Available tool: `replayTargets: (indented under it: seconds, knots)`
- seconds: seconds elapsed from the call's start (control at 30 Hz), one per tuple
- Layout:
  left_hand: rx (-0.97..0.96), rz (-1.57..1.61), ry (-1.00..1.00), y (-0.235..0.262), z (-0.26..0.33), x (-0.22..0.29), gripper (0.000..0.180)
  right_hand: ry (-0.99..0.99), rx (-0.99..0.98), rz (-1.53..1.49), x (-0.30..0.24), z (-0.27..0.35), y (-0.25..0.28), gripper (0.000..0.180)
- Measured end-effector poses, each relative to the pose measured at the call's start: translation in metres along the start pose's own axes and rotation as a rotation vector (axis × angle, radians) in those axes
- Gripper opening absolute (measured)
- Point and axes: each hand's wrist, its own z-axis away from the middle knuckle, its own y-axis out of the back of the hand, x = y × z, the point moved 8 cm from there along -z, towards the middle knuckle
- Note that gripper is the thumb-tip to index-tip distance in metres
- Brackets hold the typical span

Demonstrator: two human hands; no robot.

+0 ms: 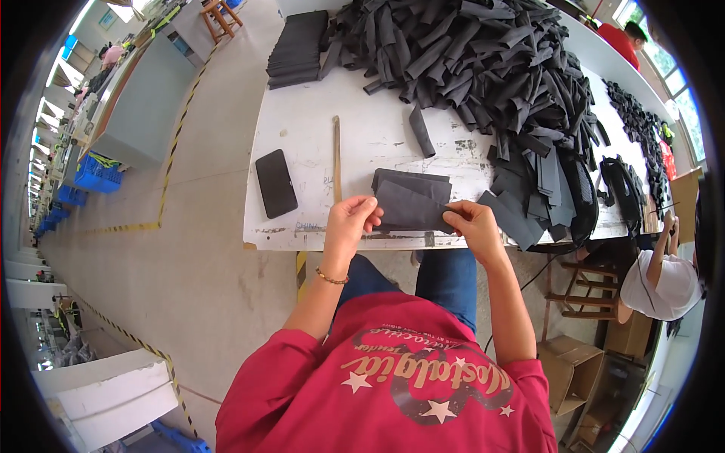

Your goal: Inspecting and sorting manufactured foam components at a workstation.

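Observation:
Between my hands a flat, dark grey fabric piece [411, 205] is stretched out just above the table's front edge. My left hand [352, 221] pinches its left end with thumb and fingers. At the other end my right hand [476, 226] grips the right corner, thumb on top. Under and behind it lies a small stack of similar black pieces [423, 181]. Left of these are a wooden stick [337, 155] and a black phone [276, 183] lying flat. One single black strip [422, 131] sits apart, beyond the stack.
A large heap of folded black strips [468, 60] covers the far side of the white table [302, 113]. A neat row of black pieces [297, 49] stands far left, and loose flat pieces [529, 192] lie right. At right, another person [664, 279] sits near a wooden stool [585, 291].

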Motion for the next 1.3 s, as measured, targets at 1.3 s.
replayTargets:
  seconds: [1.3]
  knots:
    - [-0.127,0.090,-0.131,-0.011,0.006,0.020,0.024,0.124,0.027,-0.362,0.008,0.013,-0.002,0.013]
